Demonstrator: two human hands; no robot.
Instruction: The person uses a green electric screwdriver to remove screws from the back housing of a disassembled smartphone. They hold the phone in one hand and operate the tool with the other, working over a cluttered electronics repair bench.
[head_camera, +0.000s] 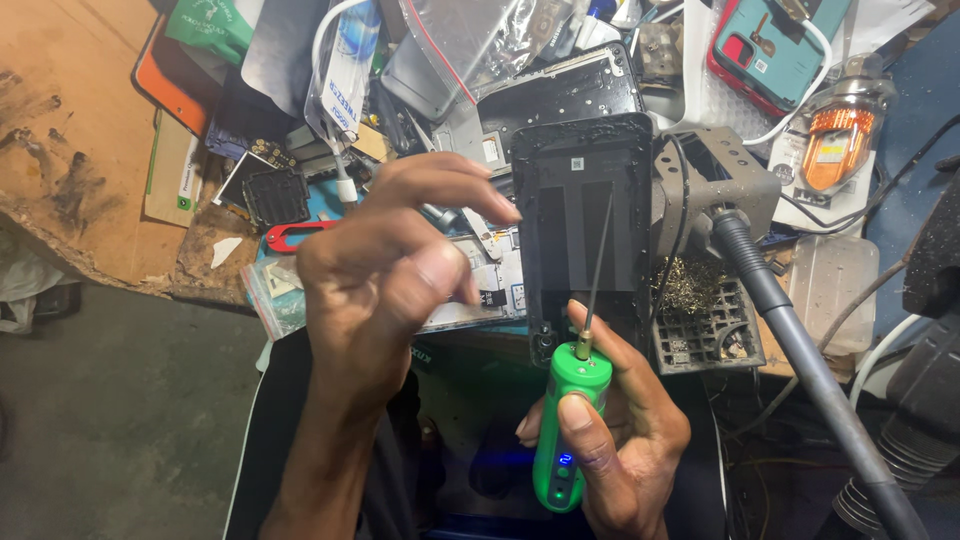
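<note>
Best kept steady: opened black phone (585, 215) at mid-bench, braced by left hand (385, 285), fingers loosely curled, fingertips on its left edge, gripping nothing, while right hand (610, 430), wrapped closed around green electric screwdriver (567, 425) just below phone, keeps thin bit (598, 270) upright over the back. Left of phone, flat brown box (172, 170) with green-and-white label; above-left, clear pouch (350, 70) with blue-and-white card.

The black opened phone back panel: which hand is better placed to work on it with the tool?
The right hand. It grips the green electric tool, whose thin bit points onto the black opened phone back panel. The left hand holds no tool; its fingertips only reach the panel's left edge.
</note>
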